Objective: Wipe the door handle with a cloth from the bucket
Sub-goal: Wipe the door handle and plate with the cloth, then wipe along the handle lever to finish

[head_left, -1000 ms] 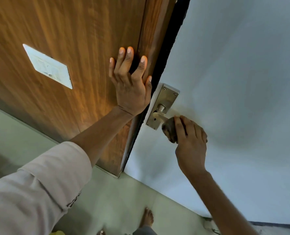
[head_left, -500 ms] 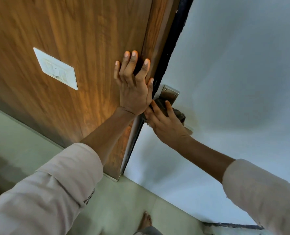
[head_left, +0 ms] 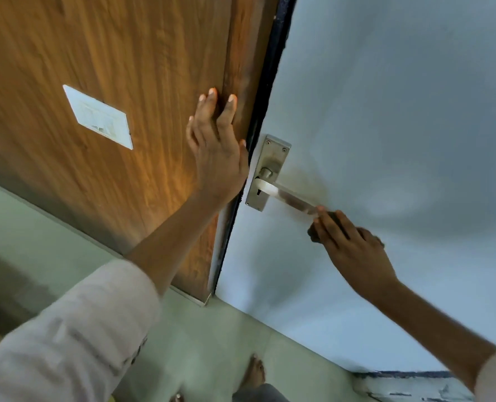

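A metal lever door handle (head_left: 287, 195) on a steel backplate (head_left: 267, 172) is fixed to the pale blue-white door (head_left: 386, 111). My right hand (head_left: 351, 245) is at the lever's free end, closed around a dark cloth (head_left: 313, 235) that mostly hides under the fingers. My left hand (head_left: 215, 152) lies flat with fingers spread against the brown wooden panel (head_left: 125, 68), just left of the door's dark edge. It holds nothing. No bucket is in view.
A white switch plate (head_left: 97, 116) sits on the wooden panel. Pale green floor tiles (head_left: 212, 338) lie below, with my bare foot (head_left: 254, 372) near the bottom. A dark smudge (head_left: 307, 178) marks the door behind the lever.
My right hand with the cloth has slid from the backplate out along the lever to its free end, uncovering the handle. My left hand stays flat on the wood.
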